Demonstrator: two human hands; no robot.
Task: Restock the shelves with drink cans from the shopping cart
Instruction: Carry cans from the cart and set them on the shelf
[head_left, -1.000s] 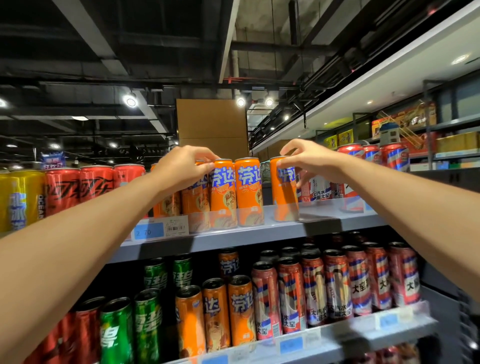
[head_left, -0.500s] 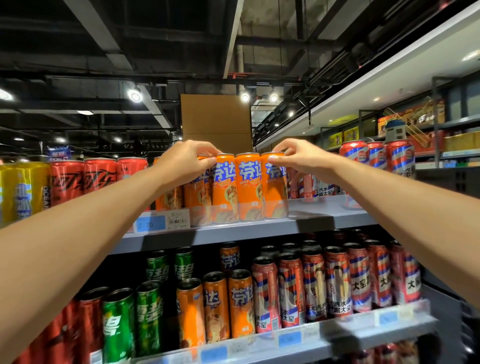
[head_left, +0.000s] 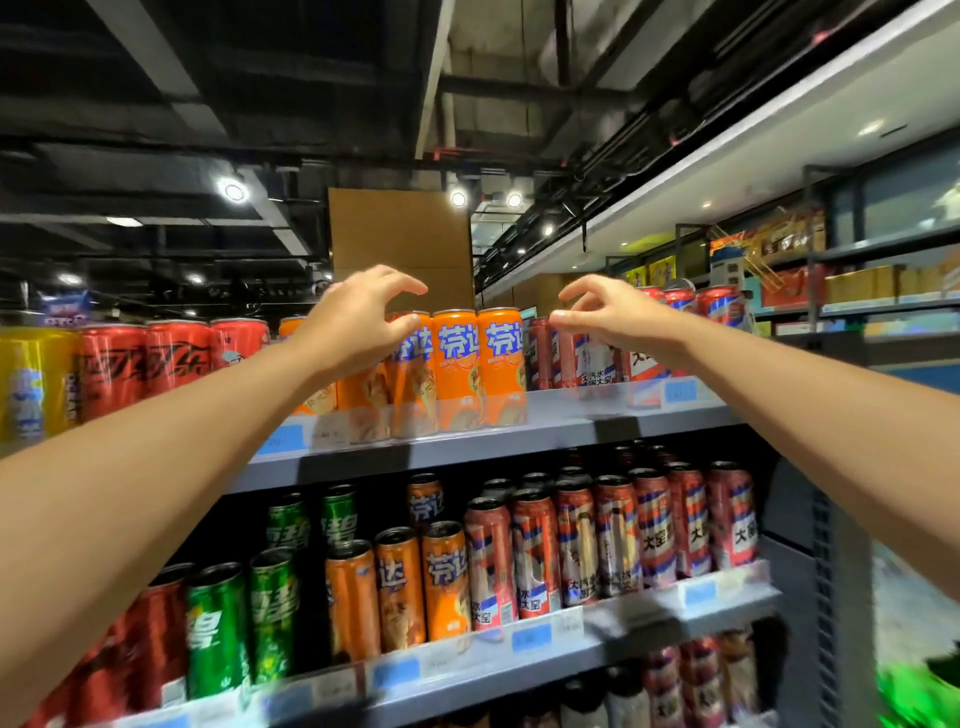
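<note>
A row of tall orange cans (head_left: 457, 364) stands at the front of the top grey shelf (head_left: 566, 415). My left hand (head_left: 358, 322) hovers in front of the leftmost orange cans, fingers curled and apart, holding nothing. My right hand (head_left: 608, 317) is to the right of the orange row, in front of red-and-blue cans (head_left: 587, 358), fingers also spread and empty. Both hands are clear of the cans. The shopping cart is out of view.
Red cans (head_left: 171, 358) and a yellow can (head_left: 31, 384) fill the top shelf's left. The lower shelf (head_left: 571, 639) holds green cans (head_left: 249, 618), orange cans (head_left: 400, 587) and red-and-blue cans (head_left: 623, 530). A bare stretch of the top shelf lies right of the orange row.
My right hand slid the rightmost orange can left against the row, then let go. Both hands have come off the cans and drawn back, fingers spread.
</note>
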